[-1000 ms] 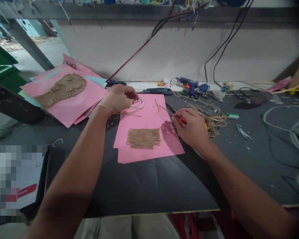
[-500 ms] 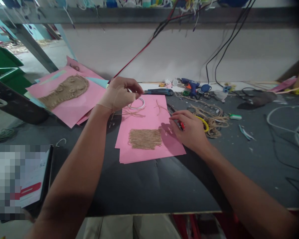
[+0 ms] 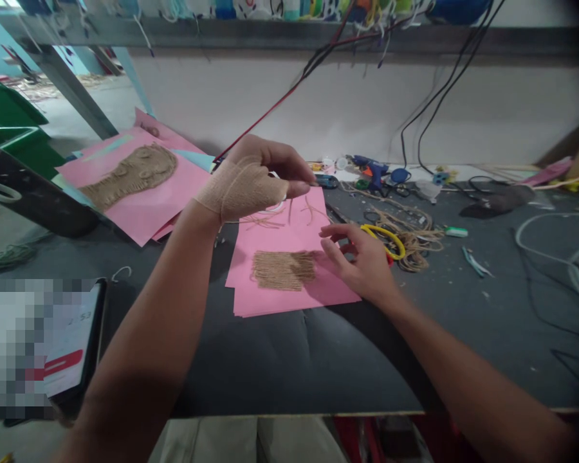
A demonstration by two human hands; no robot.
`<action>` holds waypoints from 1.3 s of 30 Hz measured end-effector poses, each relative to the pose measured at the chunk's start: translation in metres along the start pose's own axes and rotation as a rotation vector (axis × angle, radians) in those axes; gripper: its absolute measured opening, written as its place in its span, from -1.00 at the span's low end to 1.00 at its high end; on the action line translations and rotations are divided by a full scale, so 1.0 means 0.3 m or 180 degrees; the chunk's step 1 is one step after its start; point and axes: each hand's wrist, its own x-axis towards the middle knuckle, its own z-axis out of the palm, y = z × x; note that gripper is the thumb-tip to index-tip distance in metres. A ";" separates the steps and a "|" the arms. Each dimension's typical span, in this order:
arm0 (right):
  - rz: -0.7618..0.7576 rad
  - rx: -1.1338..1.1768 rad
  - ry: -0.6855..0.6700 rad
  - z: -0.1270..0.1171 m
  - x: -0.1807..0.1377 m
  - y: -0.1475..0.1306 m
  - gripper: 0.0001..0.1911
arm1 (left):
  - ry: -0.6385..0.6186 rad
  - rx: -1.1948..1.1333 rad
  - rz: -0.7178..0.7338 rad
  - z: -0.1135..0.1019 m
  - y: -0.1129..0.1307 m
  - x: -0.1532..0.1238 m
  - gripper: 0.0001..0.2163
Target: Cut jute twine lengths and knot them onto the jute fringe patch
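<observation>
My left hand (image 3: 265, 177), with a tan wrap around its wrist and palm, is raised over the far part of the pink sheets (image 3: 251, 302). Its thumb and index finger pinch together; whatever is between them is too small to make out. A woven-looking patch of brown twine rows (image 3: 282, 270) lies on the near part of the top sheet. Short cut twine pieces (image 3: 263, 220) lie beyond it. Over the right edge of the paper hovers my right hand (image 3: 359, 260), fingers loosely curled and apart, holding nothing visible. Yellow-handled scissors (image 3: 400, 243) lie right behind it.
A twine tangle (image 3: 422, 228) lies to the right. At the back are a blue glue gun (image 3: 374, 168) and a cutter knife (image 3: 327, 181). More pink sheets with a twine shape (image 3: 139, 170), a black cylinder (image 3: 38, 199) and a phone (image 3: 72, 347) are at left.
My left hand has moved right across the paper, still pinching. My right hand has shifted slightly left and down, its thumb and index finger parting. More of the yellow scissor handle shows.
</observation>
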 end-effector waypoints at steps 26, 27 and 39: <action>0.1294 0.2032 -0.0487 0.100 -0.009 0.000 -0.66 | -0.0102 -0.1046 -0.0946 0.107 -0.150 -0.167 -0.81; 0.1307 0.2041 -0.0434 0.100 -0.008 0.001 -0.66 | -0.0077 -0.1050 -0.1037 0.107 -0.162 -0.187 -0.80; 0.0768 0.0956 -0.0369 0.117 0.012 0.008 -0.75 | -0.0026 -0.0210 -0.1117 0.092 -0.269 -0.275 -0.89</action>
